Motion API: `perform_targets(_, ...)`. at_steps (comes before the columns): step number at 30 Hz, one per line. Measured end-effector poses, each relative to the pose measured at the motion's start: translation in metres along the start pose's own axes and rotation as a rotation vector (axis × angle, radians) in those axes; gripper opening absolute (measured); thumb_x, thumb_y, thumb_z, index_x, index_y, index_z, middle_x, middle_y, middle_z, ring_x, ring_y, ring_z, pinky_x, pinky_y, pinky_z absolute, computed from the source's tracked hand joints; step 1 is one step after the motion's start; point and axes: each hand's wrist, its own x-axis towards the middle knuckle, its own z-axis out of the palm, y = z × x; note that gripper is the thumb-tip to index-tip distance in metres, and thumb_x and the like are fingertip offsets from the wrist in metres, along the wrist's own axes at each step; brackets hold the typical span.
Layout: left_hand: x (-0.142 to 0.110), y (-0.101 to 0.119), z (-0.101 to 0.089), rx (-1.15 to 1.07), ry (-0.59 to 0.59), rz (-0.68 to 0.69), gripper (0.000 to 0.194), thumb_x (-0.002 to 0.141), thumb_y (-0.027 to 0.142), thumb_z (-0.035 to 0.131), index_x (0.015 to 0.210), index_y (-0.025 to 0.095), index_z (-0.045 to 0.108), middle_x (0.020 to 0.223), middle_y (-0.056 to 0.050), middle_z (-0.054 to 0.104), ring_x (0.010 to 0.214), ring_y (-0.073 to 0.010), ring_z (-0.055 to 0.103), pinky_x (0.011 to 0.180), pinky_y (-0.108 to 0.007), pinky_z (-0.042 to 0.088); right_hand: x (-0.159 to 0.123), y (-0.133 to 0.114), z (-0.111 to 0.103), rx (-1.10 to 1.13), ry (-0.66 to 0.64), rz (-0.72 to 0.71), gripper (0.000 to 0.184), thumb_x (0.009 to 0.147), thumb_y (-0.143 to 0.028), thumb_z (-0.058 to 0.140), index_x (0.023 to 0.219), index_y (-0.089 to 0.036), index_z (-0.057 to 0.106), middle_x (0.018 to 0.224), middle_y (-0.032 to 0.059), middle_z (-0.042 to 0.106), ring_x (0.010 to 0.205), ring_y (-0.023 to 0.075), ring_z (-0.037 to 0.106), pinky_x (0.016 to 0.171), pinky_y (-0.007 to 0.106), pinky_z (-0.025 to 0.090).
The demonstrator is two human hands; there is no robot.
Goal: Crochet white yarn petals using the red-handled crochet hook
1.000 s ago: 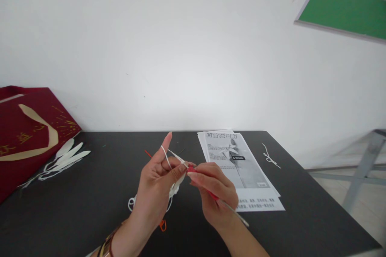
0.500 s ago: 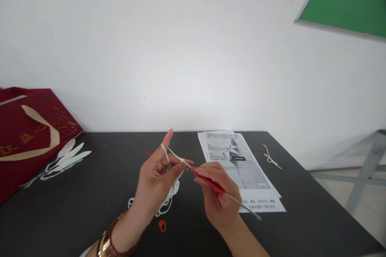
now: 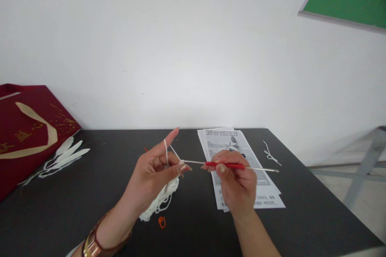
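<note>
My left hand (image 3: 153,174) pinches white yarn (image 3: 166,153) between thumb and fingers, while a strand loops over its raised index finger. In my right hand (image 3: 237,178) is a crochet hook (image 3: 230,165) with a red grip, held nearly level. Its thin shaft reaches left to the yarn at my left fingertips; the hook's tip is too small to make out there. A second metal end sticks out to the right. Beneath my left hand lies a loose heap of white yarn (image 3: 163,200). An orange stitch marker (image 3: 162,221) rests just in front of it.
Printed sheets (image 3: 221,198) lie under and behind my right hand on the black table (image 3: 187,233). A short knotted white cord (image 3: 268,155) is at the right. White crocheted petals (image 3: 68,154) lie at left beside a dark red bag (image 3: 27,128).
My right hand has moved right and slightly up, turning the crochet hook from slanted to nearly level. More of its shaft shows between the hands. My left hand stays pinching the yarn.
</note>
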Motion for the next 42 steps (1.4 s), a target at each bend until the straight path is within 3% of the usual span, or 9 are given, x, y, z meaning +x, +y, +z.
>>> perform_targets(10, 0.000, 0.006, -0.008, -0.090, -0.166, -0.122, 0.070, 0.067, 0.013, 0.081, 0.133, 0.023, 0.060, 0.064, -0.003, 0.071, 0.057, -0.0160, 0.066, 0.053, -0.022, 0.044, 0.006, -0.006, -0.001, 0.174, -0.005, 0.156, 0.005, 0.085, -0.026, 0.072, 0.081, -0.023, 0.071, 0.068, -0.0004, 0.066, 0.059, 0.0150, 0.063, 0.054, 0.030, 0.054)
perform_targets(17, 0.001, 0.008, -0.012, -0.157, -0.285, -0.171, 0.064, 0.070, 0.010, 0.079, 0.129, 0.028, 0.063, 0.065, -0.004, 0.072, 0.058, -0.0155, 0.066, 0.053, -0.021, 0.044, 0.007, -0.010, -0.006, 0.130, -0.072, 0.103, 0.005, 0.083, -0.026, 0.073, 0.081, -0.022, 0.073, 0.067, 0.0005, 0.066, 0.058, 0.0153, 0.061, 0.052, 0.030, 0.052)
perform_targets(24, 0.002, 0.006, -0.015, -0.196, -0.349, -0.230, 0.067, 0.069, 0.007, 0.078, 0.132, 0.024, 0.061, 0.064, -0.005, 0.073, 0.056, -0.0163, 0.067, 0.049, -0.021, 0.041, 0.009, -0.011, -0.011, 0.128, -0.133, 0.119, 0.006, 0.082, -0.029, 0.075, 0.080, -0.023, 0.073, 0.065, 0.0007, 0.064, 0.059, 0.0167, 0.062, 0.054, 0.031, 0.054)
perform_targets(34, 0.001, 0.008, -0.017, -0.214, -0.399, -0.245, 0.062, 0.069, 0.008, 0.077, 0.128, 0.024, 0.065, 0.065, -0.004, 0.073, 0.058, -0.0159, 0.067, 0.051, -0.021, 0.044, 0.010, -0.009, -0.009, 0.218, -0.134, 0.157, 0.007, 0.081, -0.028, 0.076, 0.079, -0.022, 0.073, 0.065, -0.0004, 0.064, 0.057, 0.0151, 0.063, 0.052, 0.029, 0.053)
perform_targets(42, 0.000, 0.010, -0.019, -0.066, -0.388, -0.126, 0.057, 0.075, 0.010, 0.076, 0.126, 0.031, 0.065, 0.066, -0.002, 0.072, 0.061, -0.0139, 0.067, 0.058, -0.022, 0.046, 0.010, -0.003, 0.000, 0.422, -0.046, 0.371, 0.013, 0.079, -0.027, 0.078, 0.072, -0.020, 0.069, 0.061, -0.0026, 0.066, 0.049, 0.0105, 0.060, 0.048, 0.023, 0.058)
